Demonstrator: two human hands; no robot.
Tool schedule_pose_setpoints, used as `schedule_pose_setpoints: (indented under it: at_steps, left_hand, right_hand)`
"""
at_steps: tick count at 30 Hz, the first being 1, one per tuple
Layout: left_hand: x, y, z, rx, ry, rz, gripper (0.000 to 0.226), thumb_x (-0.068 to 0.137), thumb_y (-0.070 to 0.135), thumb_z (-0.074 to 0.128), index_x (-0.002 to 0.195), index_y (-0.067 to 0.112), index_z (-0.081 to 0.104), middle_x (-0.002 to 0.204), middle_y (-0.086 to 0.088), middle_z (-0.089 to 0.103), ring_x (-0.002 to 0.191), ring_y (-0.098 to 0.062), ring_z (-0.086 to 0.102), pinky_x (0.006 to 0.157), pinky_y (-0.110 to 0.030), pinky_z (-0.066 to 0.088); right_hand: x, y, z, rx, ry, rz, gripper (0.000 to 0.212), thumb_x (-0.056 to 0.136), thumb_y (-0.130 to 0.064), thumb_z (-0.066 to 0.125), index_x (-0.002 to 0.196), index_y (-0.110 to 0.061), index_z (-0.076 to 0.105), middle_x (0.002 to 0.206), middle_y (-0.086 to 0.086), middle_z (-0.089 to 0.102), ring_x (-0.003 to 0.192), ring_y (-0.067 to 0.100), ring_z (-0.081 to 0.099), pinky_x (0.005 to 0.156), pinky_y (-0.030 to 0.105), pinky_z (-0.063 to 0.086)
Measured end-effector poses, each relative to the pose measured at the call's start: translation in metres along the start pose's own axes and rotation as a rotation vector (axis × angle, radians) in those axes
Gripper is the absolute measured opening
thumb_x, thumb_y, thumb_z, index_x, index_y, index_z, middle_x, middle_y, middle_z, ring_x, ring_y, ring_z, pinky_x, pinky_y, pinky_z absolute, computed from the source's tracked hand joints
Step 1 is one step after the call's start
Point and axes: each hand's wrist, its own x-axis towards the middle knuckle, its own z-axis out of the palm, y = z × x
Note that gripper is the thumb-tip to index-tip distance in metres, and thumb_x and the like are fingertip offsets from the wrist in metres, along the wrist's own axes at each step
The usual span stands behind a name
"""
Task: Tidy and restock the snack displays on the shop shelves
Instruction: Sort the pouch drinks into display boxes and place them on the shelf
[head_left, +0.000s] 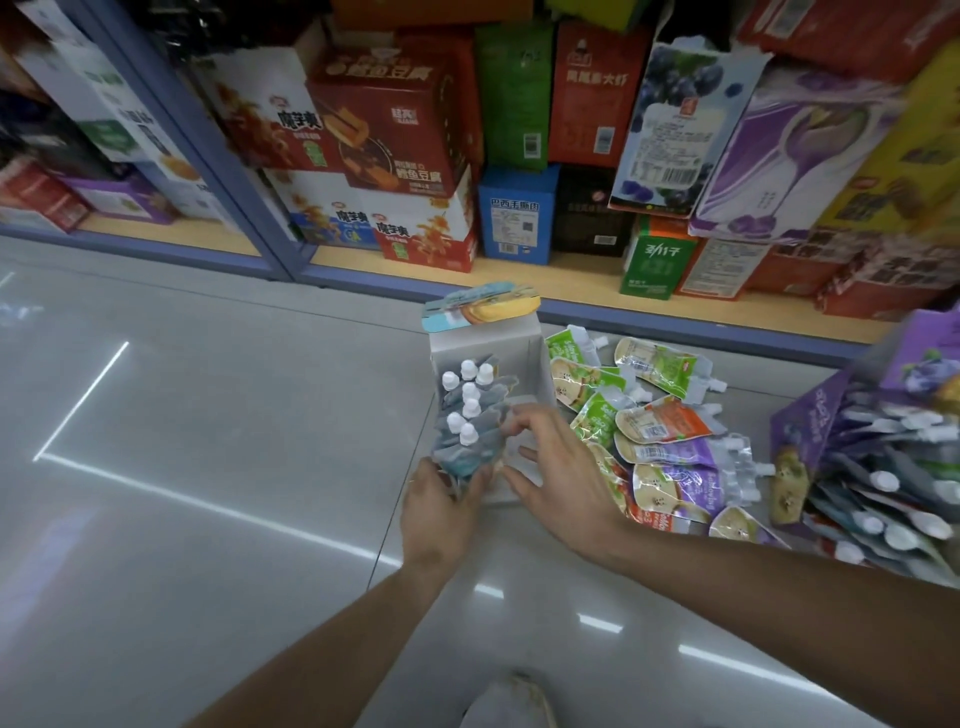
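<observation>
A white display box (524, 358) with a blue and yellow flap stands open on the grey floor. Inside its left half leans a bunch of grey-blue spout pouches (470, 415) with white caps. My left hand (441, 512) grips the lower end of that bunch at the box's front. My right hand (558, 467) reaches in from the right with fingers spread, its fingertips touching the side of the pouches. A loose pile of green, orange and purple pouches (665, 441) lies on the floor just right of the box.
A purple display box (815, 431) packed with pouches lies tilted at the far right. The bottom shelf (467, 275) behind holds several stacked snack cartons, with a blue upright post (208, 156) at left. My shoe (511, 701) shows at the bottom edge.
</observation>
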Motion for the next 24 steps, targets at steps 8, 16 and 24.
schedule_pose_setpoints:
  at_steps: [8, 16, 24]
  left_hand:
    - [-0.024, 0.004, -0.004, 0.049, 0.069, -0.052, 0.042, 0.086, 0.05, 0.077, 0.086, 0.02, 0.047, 0.076, 0.005, 0.06, 0.073, -0.02, 0.058, 0.066, -0.033, 0.039]
    - [-0.053, 0.028, 0.031, 0.154, -0.269, 0.395, 0.02, 0.089, 0.046, 0.072, 0.085, 0.033, 0.057, 0.07, 0.013, 0.058, 0.065, -0.006, 0.057, 0.061, -0.024, 0.047]
    - [-0.043, 0.041, 0.068, 0.273, -0.336, 0.838, 0.04, 0.089, 0.018, 0.065, 0.129, 0.021, 0.059, 0.126, 0.002, 0.06, 0.116, -0.016, 0.058, 0.099, -0.032, 0.051]
  right_hand:
    - [-0.01, 0.082, -0.084, -0.455, 0.114, 0.266, 0.051, 0.075, -0.015, 0.071, 0.123, -0.017, 0.056, 0.125, 0.004, 0.058, 0.118, 0.03, 0.05, 0.097, 0.041, 0.045]
    - [0.001, 0.147, -0.122, -0.642, -0.344, 0.316, 0.092, 0.069, -0.043, 0.081, 0.148, -0.031, 0.036, 0.144, -0.001, 0.052, 0.129, 0.024, 0.044, 0.113, 0.037, 0.029]
    - [-0.003, 0.132, -0.14, -0.7, -0.357, 0.236, 0.044, 0.084, -0.027, 0.073, 0.124, -0.037, 0.058, 0.123, -0.011, 0.064, 0.109, 0.018, 0.044, 0.089, 0.038, 0.05]
